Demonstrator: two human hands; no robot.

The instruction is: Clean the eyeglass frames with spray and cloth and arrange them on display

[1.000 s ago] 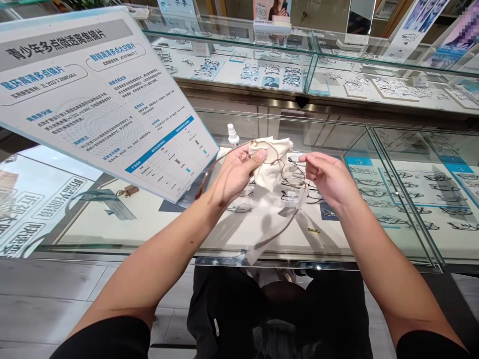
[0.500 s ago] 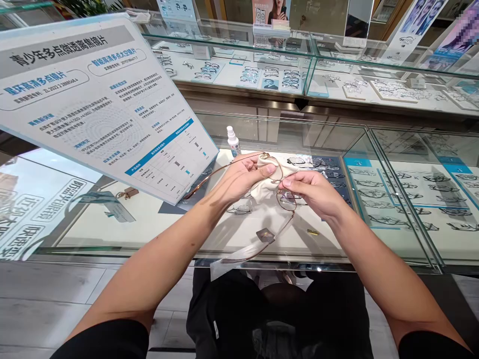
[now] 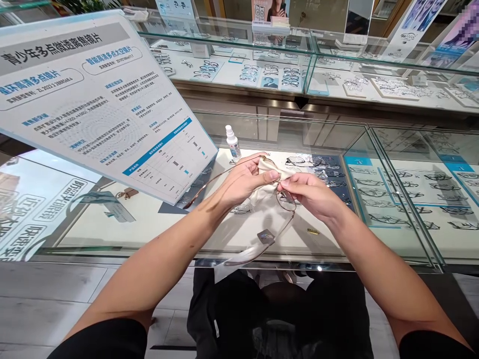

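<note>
One tilted white sign (image 3: 112, 107) fills the far left, its grey band reading 青少年多点微透离焦镜片; below are a number beginning ZL 2022 and, in blue, 智能高清多点太空镜片, while the finer print blurs. Just right of it stands a white spray bottle (image 3: 232, 143), its label too small to read. The left hand (image 3: 243, 183) is closed, thumb over fingers, pinching a cream cloth (image 3: 265, 194) around one lens of the thin-rimmed glasses (image 3: 287, 201), which are held above the glass counter (image 3: 337, 244) between both hands. Wiping that lens seems the step in hand. A plastic sleeve (image 3: 245, 256) covers the lower temple, beside a small unreadable tag (image 3: 266, 236). The right hand (image 3: 313, 195), fingers bunched, grips the glasses near the bridge; the next move likely calls for light pressure and steady support there. Farther right, display frames (image 3: 389, 219) lie in rows near blue cards (image 3: 358, 162), illegible.
</note>
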